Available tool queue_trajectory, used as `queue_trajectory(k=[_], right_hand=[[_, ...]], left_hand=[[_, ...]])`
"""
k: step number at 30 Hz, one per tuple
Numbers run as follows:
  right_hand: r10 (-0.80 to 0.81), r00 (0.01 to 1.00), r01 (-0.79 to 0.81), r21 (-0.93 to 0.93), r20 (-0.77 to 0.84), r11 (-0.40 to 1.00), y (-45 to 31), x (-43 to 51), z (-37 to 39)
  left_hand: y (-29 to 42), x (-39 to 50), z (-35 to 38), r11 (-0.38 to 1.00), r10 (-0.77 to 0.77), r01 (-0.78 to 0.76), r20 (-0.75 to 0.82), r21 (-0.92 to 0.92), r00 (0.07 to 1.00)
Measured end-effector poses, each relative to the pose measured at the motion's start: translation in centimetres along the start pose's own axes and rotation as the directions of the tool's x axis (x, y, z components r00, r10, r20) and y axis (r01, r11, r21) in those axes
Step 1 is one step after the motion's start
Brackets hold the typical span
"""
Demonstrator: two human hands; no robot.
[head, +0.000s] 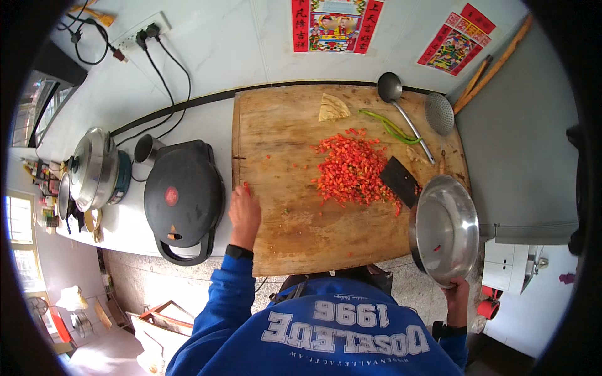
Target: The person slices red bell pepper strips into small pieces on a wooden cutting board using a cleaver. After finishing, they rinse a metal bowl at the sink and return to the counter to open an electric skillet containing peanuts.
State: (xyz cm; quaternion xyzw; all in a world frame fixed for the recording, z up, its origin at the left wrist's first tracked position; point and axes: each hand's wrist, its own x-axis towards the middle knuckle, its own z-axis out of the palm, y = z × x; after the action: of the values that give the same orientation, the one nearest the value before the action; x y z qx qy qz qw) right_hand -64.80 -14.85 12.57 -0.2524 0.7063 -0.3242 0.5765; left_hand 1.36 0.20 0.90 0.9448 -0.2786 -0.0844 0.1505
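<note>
My right hand [455, 287] grips the near rim of a stainless steel basin [454, 221], tilted at the right edge of the wooden cutting board [291, 235]. One small red scrap [437, 248] lies inside the basin. At the board's left edge is my left hand [244, 217], a small piece of red pepper [246, 187] at its pinched fingertips. Chopped red peppers [350, 169] form a pile right of the board's middle. A dark cleaver blade [400, 181] lies against the pile's right side; the basin hides its handle.
Behind the pile are a flatbread wedge [333, 107], green peppers [390, 126], a ladle [390, 87] and a skimmer [439, 114]. Ginger [416, 154] lies near the ladle handle. Left of the board stand a black electric griddle [186, 197], a metal cup [148, 149] and a lidded pot [95, 164].
</note>
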Motion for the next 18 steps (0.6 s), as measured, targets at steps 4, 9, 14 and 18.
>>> queue_trajectory(k=[4, 9, 14, 18], right_hand=[[-0.069, 0.996, 0.078, 0.18, -0.053, 0.981, 1.3, -0.2, -1.4], [-0.048, 0.986, 0.075, 0.166, -0.161, 0.983, 2.8, -0.1, -3.5], [-0.048, 0.988, 0.074, 0.175, -0.146, 0.982, 3.5, -0.8, -4.3], [-0.036, 0.993, 0.057, 0.189, -0.115, 0.98, 3.8, -1.6, -3.7]], left_hand=[[-2.1, 2.9, 4.1, 0.999, 0.018, -0.018, -0.02, 0.028, 1.0], [-0.4, 2.0, 5.1, 0.974, 0.049, -0.01, 0.169, -0.227, 0.984], [0.8, -0.8, 4.1, 0.962, 0.233, -0.205, 0.15, -0.178, 0.961], [1.9, -1.5, 4.1, 0.957, 0.288, -0.277, 0.184, -0.085, 0.94]])
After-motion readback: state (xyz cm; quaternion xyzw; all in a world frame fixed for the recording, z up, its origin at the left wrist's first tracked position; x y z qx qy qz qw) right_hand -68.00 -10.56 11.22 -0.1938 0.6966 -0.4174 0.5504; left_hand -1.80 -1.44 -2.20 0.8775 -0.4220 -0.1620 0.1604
